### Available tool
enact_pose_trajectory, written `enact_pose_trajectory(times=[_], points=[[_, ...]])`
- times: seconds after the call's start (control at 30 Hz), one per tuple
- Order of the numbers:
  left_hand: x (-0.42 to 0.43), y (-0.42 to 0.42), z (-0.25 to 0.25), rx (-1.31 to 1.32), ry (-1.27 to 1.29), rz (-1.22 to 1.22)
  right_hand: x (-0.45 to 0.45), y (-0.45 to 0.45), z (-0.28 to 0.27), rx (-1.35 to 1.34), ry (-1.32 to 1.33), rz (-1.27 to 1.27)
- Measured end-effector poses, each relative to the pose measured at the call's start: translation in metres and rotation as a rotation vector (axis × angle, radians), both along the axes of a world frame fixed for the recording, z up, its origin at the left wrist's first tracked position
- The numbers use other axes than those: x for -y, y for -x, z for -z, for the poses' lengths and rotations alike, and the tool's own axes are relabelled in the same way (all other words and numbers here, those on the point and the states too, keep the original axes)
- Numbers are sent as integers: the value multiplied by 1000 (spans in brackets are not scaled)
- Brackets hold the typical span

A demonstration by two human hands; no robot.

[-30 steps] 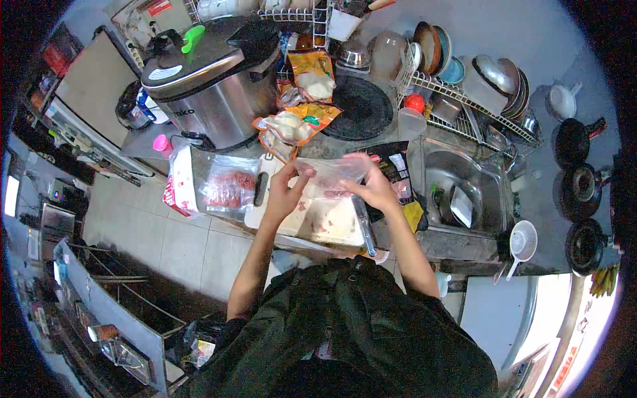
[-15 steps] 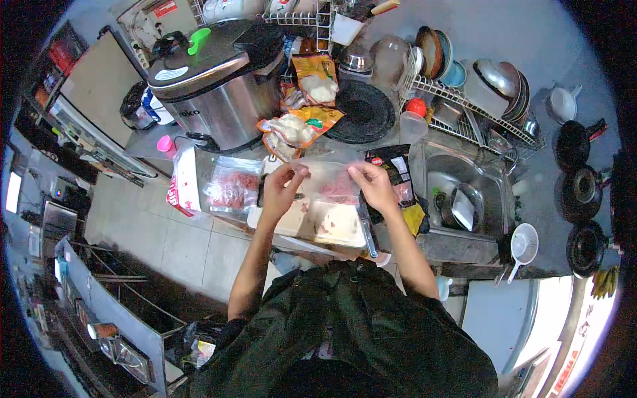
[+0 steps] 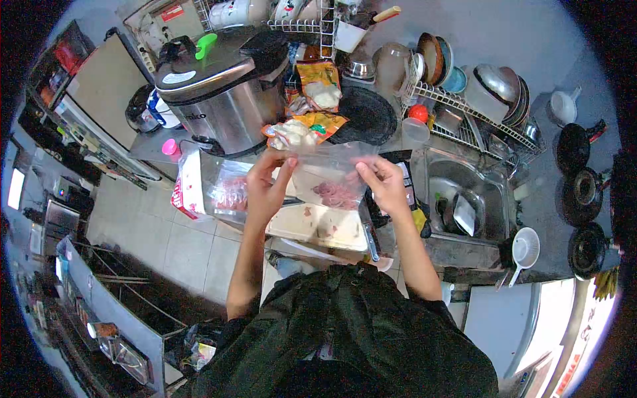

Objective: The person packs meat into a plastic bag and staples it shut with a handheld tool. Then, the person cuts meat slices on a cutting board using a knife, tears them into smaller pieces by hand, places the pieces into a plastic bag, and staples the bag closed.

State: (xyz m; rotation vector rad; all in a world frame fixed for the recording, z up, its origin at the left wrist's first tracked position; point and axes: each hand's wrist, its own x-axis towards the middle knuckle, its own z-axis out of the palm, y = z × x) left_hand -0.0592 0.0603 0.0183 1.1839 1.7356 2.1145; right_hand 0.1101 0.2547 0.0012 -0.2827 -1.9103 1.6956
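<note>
A clear plastic bag (image 3: 328,174) with sliced reddish meat (image 3: 334,195) at its bottom hangs between my hands. My left hand (image 3: 269,182) pinches its upper left corner, and my right hand (image 3: 383,180) pinches the upper right one. Below the bag lies a cream cutting board (image 3: 318,225) with small meat scraps on it. A knife (image 3: 370,240) rests along the board's right edge. Left of my left hand, another clear bag of meat (image 3: 229,192) lies flat on the counter.
A large steel rice cooker (image 3: 219,109) stands at the back left. Orange food packets (image 3: 318,123) lie beside a round black plate (image 3: 366,113). To the right are a sink (image 3: 464,179) and a dish rack (image 3: 464,123). A red-and-white box (image 3: 192,189) sits at left.
My hands have moved slightly apart, stretching the bag's top edge wider. The bag now hangs more upright. The whole view has shifted a little.
</note>
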Motion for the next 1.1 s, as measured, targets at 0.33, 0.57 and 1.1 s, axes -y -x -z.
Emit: enact_pose_trajectory(times=[0.33,0.57,1.1], points=[[-3,-13,0,23,-169,33,5,-1,-13,-37,-60,31],[2,-20,9,159,25,155,2,-9,-12,-52,-31,68],[15,-19,-4,45,1,92,10,-3,-1,-119,-4,100]])
